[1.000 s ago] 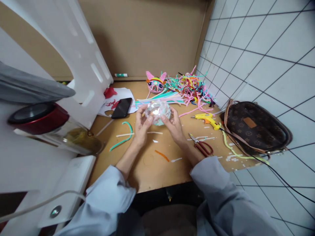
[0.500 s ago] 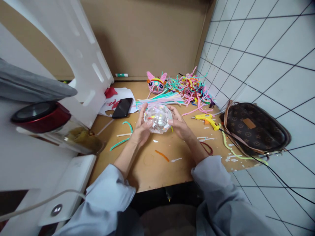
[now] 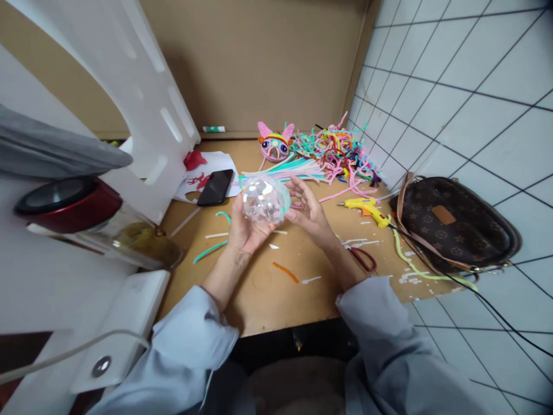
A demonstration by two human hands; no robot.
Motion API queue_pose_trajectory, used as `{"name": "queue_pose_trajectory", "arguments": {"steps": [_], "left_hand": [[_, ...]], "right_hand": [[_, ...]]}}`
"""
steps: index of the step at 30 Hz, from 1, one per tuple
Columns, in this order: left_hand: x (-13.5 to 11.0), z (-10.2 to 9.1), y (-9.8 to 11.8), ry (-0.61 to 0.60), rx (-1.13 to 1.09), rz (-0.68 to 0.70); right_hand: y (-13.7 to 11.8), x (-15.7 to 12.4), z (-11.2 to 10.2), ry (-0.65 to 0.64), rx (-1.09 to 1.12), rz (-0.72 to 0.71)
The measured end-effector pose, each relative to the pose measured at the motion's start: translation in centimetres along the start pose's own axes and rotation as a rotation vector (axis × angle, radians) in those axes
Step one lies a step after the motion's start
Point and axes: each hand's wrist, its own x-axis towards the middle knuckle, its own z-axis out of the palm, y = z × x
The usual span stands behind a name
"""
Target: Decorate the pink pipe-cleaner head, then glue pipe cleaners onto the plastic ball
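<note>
A clear, shiny plastic ball [image 3: 264, 199] with coloured bits inside rests in my left hand [image 3: 244, 229], whose fingers curl up around its underside above the wooden desk [image 3: 268, 288]. My right hand [image 3: 307, 212] is just to the right of the ball, fingers spread and apart, its fingertips close to or lightly touching the ball's side. Both sleeves are light grey. Behind the ball lie a bundle of pastel pipe cleaners [image 3: 285, 168] and a pink pipe-cleaner animal head [image 3: 275, 144].
A black phone [image 3: 215, 187] lies on white paper at left. A tangle of coloured pipe cleaners [image 3: 341, 151], a yellow glue gun [image 3: 367, 208], red scissors [image 3: 362, 258] and a brown handbag [image 3: 453, 225] sit at right. Pipe-cleaner scraps dot the desk. A red-lidded jar [image 3: 86, 222] stands far left.
The ball has shifted left and up into my left hand. My right hand has let go of it and opened beside it.
</note>
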Motion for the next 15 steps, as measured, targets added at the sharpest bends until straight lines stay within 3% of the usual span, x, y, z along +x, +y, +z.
{"name": "queue_pose_trajectory", "arguments": {"steps": [8,12,15], "left_hand": [[0.7,-1.5,0.0,0.026,-0.086,-0.128],[0.8,-1.1,-0.1,0.024,-0.164,-0.180],[0.8,-0.8,-0.2,0.033,-0.197,-0.178]], "right_hand": [[-0.5,-0.3,0.8,0.091,-0.380,-0.174],[-0.3,-0.6,1.2,0.089,-0.562,-0.335],[-0.2,-1.1,1.5,0.097,-0.658,-0.375]]}}
